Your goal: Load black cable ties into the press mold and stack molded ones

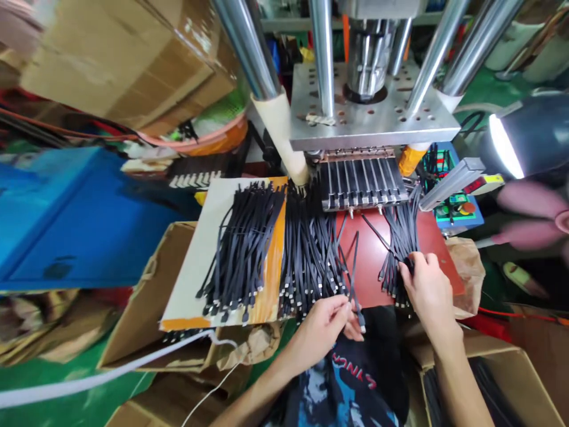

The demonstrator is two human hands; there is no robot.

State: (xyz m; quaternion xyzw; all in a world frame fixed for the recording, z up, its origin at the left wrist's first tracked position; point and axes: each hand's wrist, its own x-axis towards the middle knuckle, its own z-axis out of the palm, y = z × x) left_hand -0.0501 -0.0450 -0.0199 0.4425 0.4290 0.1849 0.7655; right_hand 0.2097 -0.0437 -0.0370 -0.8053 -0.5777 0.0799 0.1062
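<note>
In front of me my left hand is closed around a short black USB cable. That cable slants up from my fingers, and a connector end shows below them. My right hand pinches another black cable over the right bunch of cables; its fingertips are partly hidden. Beside my left hand a thick pile of black cables lies on the red work surface. Further left, more black cables rest on a pale board with orange tape.
A press with a metal plate and steel columns stands above a slotted mould. At the right are a control box, a lamp and a pink fan. Cardboard boxes stand below on both sides.
</note>
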